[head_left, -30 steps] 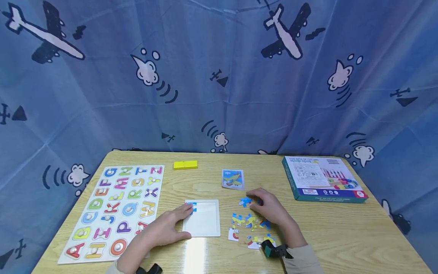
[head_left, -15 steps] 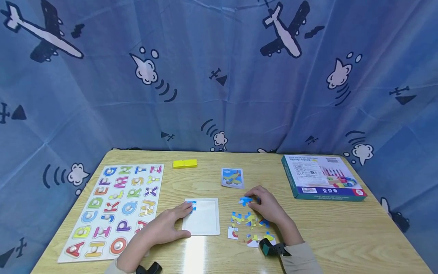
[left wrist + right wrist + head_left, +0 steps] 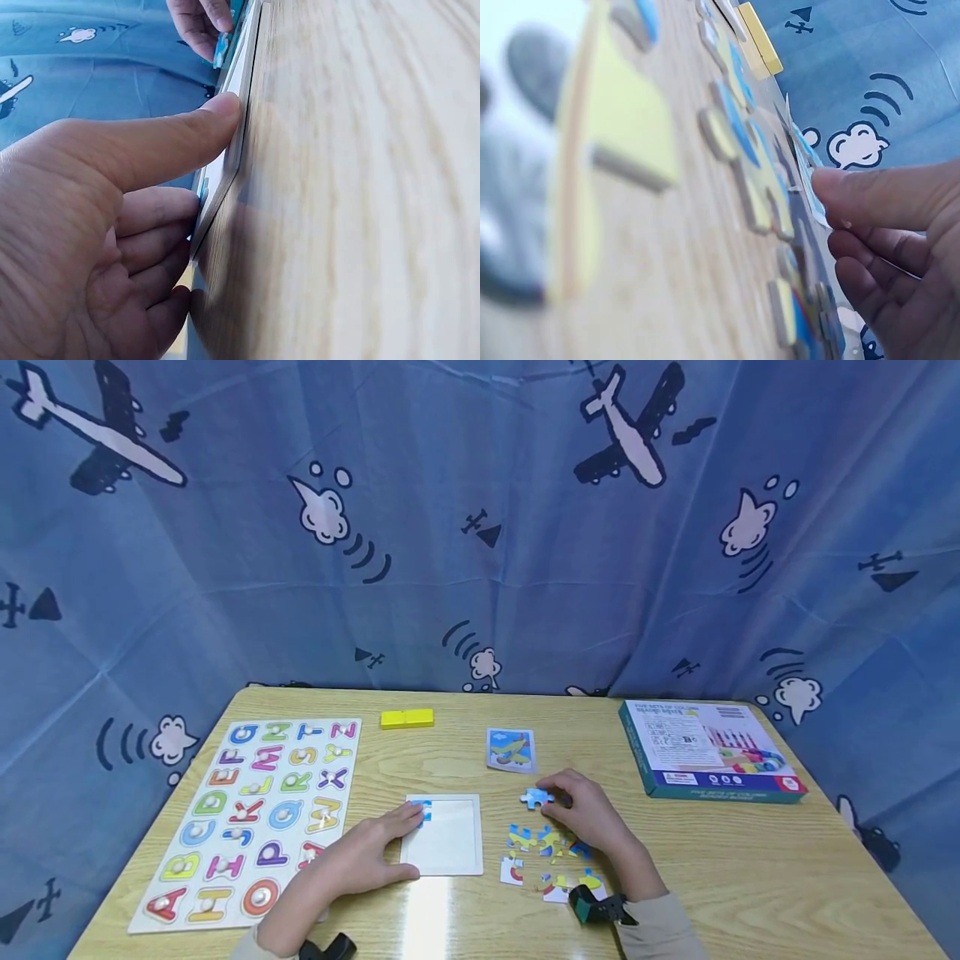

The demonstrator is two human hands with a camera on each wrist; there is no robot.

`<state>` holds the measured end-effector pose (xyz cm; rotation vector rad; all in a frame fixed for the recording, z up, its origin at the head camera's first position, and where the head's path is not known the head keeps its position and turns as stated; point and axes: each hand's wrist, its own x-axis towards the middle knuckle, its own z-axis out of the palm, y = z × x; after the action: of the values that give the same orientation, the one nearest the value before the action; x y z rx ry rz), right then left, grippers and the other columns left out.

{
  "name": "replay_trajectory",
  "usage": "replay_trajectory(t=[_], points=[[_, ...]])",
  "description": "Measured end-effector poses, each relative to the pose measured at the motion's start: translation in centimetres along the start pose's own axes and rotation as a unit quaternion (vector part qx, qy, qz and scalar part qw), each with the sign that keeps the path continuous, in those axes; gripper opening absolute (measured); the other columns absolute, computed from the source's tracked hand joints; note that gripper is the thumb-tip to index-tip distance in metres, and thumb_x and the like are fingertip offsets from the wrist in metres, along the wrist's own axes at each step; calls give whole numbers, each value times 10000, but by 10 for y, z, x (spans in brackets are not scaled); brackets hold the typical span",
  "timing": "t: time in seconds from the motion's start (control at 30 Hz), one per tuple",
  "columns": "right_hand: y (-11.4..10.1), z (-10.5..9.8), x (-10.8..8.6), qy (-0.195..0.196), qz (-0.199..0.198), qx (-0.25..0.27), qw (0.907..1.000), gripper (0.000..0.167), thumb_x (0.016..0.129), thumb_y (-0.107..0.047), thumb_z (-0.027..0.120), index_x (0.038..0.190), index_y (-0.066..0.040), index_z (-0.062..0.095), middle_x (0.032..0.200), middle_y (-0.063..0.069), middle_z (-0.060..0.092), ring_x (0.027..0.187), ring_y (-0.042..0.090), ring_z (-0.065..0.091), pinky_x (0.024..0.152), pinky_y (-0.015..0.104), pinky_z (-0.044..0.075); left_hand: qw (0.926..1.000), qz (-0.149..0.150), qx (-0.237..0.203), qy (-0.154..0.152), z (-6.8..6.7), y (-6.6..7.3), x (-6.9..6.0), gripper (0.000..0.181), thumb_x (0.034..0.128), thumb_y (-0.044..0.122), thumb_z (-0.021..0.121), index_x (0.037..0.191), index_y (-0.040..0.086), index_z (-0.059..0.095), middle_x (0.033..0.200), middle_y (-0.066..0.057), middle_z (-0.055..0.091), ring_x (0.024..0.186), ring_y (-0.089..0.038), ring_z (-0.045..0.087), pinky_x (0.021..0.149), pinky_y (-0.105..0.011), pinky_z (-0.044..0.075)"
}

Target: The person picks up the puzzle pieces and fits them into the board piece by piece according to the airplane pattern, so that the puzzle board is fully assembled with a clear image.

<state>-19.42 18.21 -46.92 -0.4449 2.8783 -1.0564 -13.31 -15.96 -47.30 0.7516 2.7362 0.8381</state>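
Note:
My left hand (image 3: 367, 858) rests on the left side of a white square puzzle tray (image 3: 453, 843), its thumb at the near edge. Its fingertips lie by blue-and-white jigsaw pieces (image 3: 427, 811) in the tray's far left corner and partly cover them. To the tray's right, my right hand (image 3: 588, 814) pinches a light-blue jigsaw piece (image 3: 536, 797) between thumb and fingers. The left wrist view also catches that piece (image 3: 222, 49), tilted up. Several loose yellow, blue and white jigsaw pieces (image 3: 550, 842) lie just nearer than the right hand.
A picture card with a yellow plane (image 3: 512, 750) lies beyond the tray. An alphabet peg board (image 3: 255, 810) covers the table's left. A yellow block (image 3: 407, 718) stands at the back, a boxed set (image 3: 708, 752) at the back right. A patterned curtain (image 3: 480, 527) hangs behind.
The blue jigsaw piece at my right fingertips has turned and tilted, now showing a lighter blue face. My left hand stays on the tray.

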Motion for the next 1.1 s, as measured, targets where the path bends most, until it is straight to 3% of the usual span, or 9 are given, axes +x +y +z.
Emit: replay_trajectory(t=[0.33, 0.47, 1.1], points=[[-12, 3, -1, 61, 8, 216, 9997, 247, 843, -114, 707, 1090, -103, 689, 993, 3, 615, 810, 100, 531, 707, 232, 489, 10000, 10, 18, -18, 0, 0, -1, 744, 802, 393, 734, 1420, 96, 447, 1500, -70, 385, 1390, -262, 347, 1107, -468, 344], [-18, 5, 0, -34, -67, 433, 9990, 248, 852, -96, 694, 1099, -82, 686, 976, 2, 605, 822, 95, 545, 722, 232, 514, 10000, 21, 26, -11, 0, -1, -1, 744, 801, 393, 735, 1419, 94, 449, 1499, -67, 387, 1392, -253, 344, 1109, -462, 341], [-55, 32, -2, -336, -788, 342, 9957, 228, 872, -111, 676, 1099, -95, 681, 989, -28, 582, 816, 91, 520, 701, 203, 505, 9999, -63, -103, -62, -1, 2, 0, 739, 802, 390, 734, 1420, 101, 450, 1503, -56, 383, 1399, -242, 332, 1104, -472, 345]])
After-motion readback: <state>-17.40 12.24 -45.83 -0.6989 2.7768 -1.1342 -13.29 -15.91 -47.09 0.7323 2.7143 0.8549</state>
